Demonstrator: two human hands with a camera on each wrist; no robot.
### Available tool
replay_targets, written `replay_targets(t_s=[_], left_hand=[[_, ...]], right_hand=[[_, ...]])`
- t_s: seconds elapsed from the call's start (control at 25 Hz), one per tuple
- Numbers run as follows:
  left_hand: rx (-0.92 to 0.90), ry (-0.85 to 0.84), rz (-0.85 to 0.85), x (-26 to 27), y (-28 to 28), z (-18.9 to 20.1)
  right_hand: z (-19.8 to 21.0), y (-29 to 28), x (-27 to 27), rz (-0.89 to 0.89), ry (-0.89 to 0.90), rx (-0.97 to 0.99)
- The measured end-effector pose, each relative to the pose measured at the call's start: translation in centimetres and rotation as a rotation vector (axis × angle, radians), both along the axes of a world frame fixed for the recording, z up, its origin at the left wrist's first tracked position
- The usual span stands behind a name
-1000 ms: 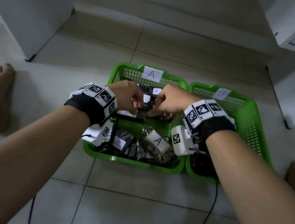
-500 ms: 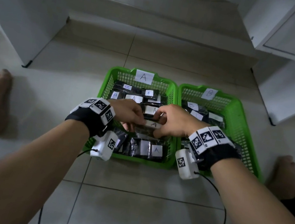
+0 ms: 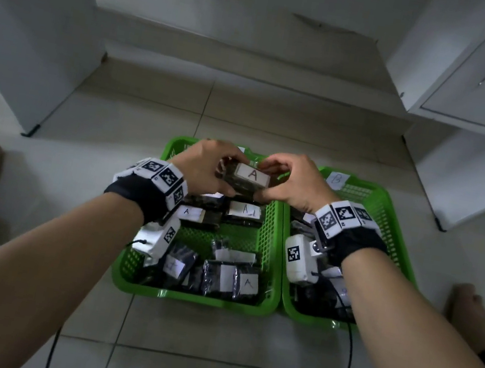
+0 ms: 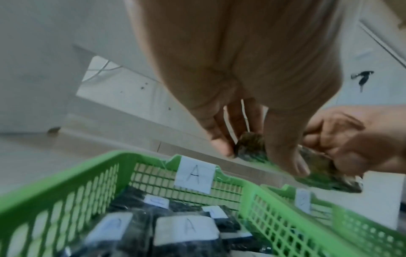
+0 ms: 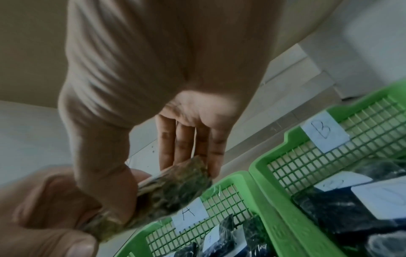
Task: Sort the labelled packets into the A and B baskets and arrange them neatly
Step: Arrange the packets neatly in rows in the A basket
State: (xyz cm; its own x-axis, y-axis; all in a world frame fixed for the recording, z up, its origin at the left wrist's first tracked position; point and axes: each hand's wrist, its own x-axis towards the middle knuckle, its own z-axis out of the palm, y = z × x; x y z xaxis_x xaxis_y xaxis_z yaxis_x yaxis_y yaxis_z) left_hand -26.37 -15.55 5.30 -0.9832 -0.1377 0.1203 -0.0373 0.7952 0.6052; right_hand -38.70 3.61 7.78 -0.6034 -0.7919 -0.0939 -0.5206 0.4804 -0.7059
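Between both hands, above the A basket [image 3: 267, 240]: an A-labelled packet [image 3: 248, 179] is being placed.
The left hand [image 3: 205, 166] and the right hand [image 3: 292, 179] each pinch one end; next, it likely needs lowering into a neat row beneath them.

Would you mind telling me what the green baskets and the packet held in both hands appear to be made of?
Green baskets: apparently moulded plastic, slightly glossy, with lattice walls and a solid rim. Packet: seemingly clear plastic film, judging by sheen and crinkles, over dark greenish contents I cannot identify; its white "A" label looks like matte paper. Left hand and right hand grip it.
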Motion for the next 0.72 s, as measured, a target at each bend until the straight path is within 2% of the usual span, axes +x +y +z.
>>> replay_targets(t_s=[0.08, 0.24, 0.48, 0.64, 0.72], left_hand=[[-0.109, 0.045, 0.118, -0.3, -2.1, 0.2], [-0.162, 0.026, 0.305, -0.4, -5.8, -0.6], [-0.098, 0.044, 0.402, -0.9, -5.4, -2.5], [-0.042, 0.026, 0.407, -1.5, -4.6, -3.0], [-0.031, -0.014, 0.385, -1.8, -3.7, -3.3]], right_hand=[[-0.7, -1.4, -1.3, -0.041, -0.035, 0.019], [-3.4, -5.6, -3.0, -0.115, 0.218, 0.292], [-6.2, -9.8, -2.6, 0.037, 0.370, 0.560], [-5.2, -8.8, -2.8, -0.065, 0.332, 0.480], [-3.6, -7.6, -2.8, -0.044, 0.282, 0.421]])
